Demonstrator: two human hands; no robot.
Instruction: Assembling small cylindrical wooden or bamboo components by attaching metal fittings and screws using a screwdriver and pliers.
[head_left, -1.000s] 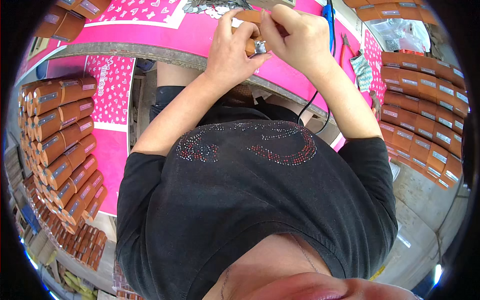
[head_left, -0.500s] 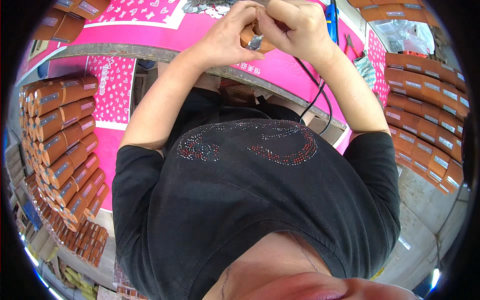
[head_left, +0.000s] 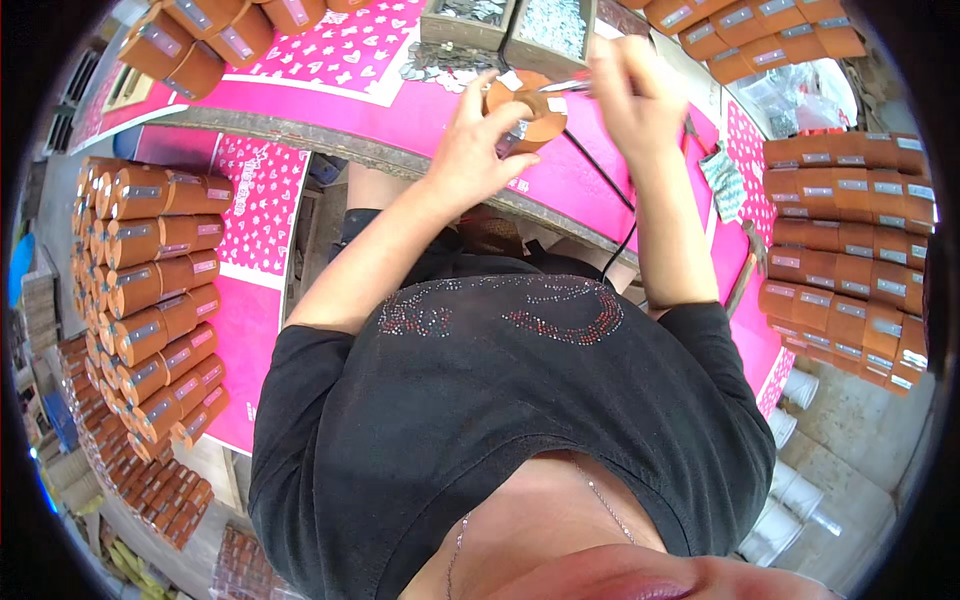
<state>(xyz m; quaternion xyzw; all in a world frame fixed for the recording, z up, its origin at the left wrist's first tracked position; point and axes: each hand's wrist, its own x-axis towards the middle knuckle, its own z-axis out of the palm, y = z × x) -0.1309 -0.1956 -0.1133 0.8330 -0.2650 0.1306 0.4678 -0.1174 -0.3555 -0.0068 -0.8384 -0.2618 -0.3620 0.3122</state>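
My pink-covered bench (head_left: 425,122) carries loose metal pieces (head_left: 440,66) just beyond my left hand (head_left: 482,138), two trays (head_left: 460,35) behind them; right of my right hand (head_left: 640,98) lie a green-and-white cloth (head_left: 722,184) and a hammer (head_left: 740,284).

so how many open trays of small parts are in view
2, side by side at the picture's top edge: a left tray and a right tray; more may be hidden.

White characters (head_left: 258,174) are running down the pink sheet (head_left: 250,310) at left, and a few more are sitting by the near edge of the tabletop (head_left: 400,125), all showing too small for reading
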